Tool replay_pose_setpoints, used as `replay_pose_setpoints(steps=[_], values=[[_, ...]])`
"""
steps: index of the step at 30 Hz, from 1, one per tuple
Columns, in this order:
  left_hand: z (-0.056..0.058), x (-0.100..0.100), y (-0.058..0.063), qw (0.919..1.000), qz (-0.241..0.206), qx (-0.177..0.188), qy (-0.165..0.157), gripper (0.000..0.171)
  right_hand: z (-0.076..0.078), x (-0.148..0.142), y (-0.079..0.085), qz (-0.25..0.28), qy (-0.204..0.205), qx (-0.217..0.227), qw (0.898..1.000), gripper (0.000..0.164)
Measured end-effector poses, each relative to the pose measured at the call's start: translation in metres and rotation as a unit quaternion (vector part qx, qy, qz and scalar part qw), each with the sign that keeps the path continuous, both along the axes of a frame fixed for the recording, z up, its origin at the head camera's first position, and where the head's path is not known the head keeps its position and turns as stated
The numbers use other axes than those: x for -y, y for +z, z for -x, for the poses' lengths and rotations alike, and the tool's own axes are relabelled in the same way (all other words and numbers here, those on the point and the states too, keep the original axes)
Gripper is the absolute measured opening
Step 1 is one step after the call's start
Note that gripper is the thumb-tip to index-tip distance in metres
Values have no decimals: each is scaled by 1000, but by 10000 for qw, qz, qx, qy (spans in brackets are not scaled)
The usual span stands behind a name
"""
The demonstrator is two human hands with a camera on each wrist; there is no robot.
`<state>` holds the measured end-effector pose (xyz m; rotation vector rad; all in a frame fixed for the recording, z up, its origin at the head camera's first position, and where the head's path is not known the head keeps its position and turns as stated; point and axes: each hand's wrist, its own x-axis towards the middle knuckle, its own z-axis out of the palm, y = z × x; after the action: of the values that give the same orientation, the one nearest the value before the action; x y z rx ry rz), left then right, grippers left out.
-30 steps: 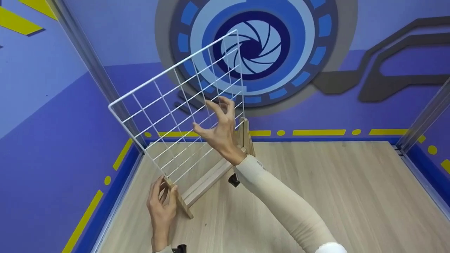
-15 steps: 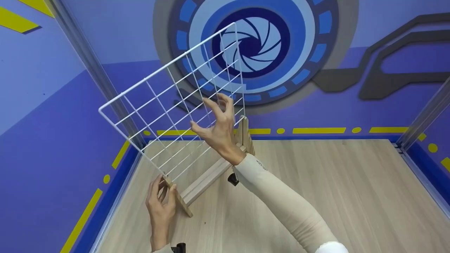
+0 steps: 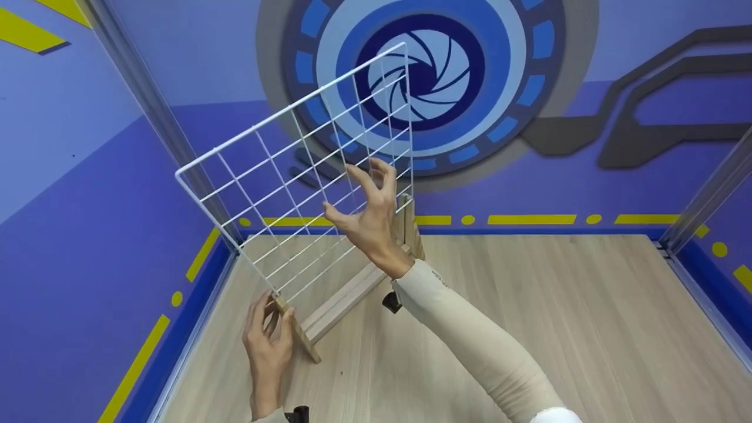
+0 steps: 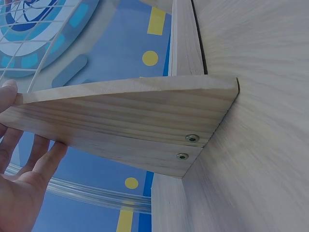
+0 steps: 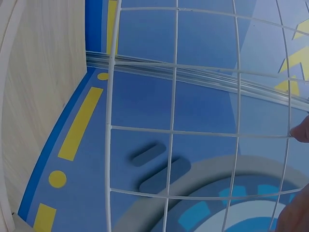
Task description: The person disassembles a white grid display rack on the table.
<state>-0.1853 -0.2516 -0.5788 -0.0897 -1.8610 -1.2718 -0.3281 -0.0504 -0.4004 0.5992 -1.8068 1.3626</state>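
Note:
A white wire grid panel [image 3: 282,170] stands tilted in a wooden stand made of two side boards and a low crossbar [image 3: 346,302]. My left hand [image 3: 269,341] grips the near side board [image 3: 305,343] at its upper end, by the panel's lower corner. In the left wrist view the thumb lies on one edge of that board [image 4: 125,111] and the fingers on the other; two metal bolts [image 4: 192,138] show near its base. My right hand [image 3: 370,214] holds the panel's wires low on its right half, thumb and fingers spread. The far side board [image 3: 409,226] stands behind the right wrist.
The stand rests on a wood-grain table [image 3: 529,305]. Blue and purple printed walls [image 3: 223,141] with metal corner posts [image 3: 147,94] rise close behind and to the left. A black object [image 3: 391,301] shows beneath the right sleeve.
The panel's top swayed left toward me, then back to the right, and now sits slightly right of where it began. The right hand shifted slightly with it; the left kept its hold.

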Motion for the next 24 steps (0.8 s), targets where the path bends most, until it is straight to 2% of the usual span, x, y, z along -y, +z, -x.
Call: replay_pose_setpoints(steps=[7, 14, 19, 24], values=[[0, 0, 0, 9998, -127, 143, 36, 59, -1, -3, -1, -20, -124, 178, 9998, 64], [2, 0, -5, 9998, 170, 63, 116, 60, 0, -7, -4, -3, -179, 196, 9996, 63], [0, 2, -3, 9997, 234, -62, -12, 60, 0, -12, -5, 14, -242, 262, 9994, 65], [1, 2, -2, 9998, 167, -99, -30, 62, -2, -22, -4, -411, -498, 699, 9955, 68]])
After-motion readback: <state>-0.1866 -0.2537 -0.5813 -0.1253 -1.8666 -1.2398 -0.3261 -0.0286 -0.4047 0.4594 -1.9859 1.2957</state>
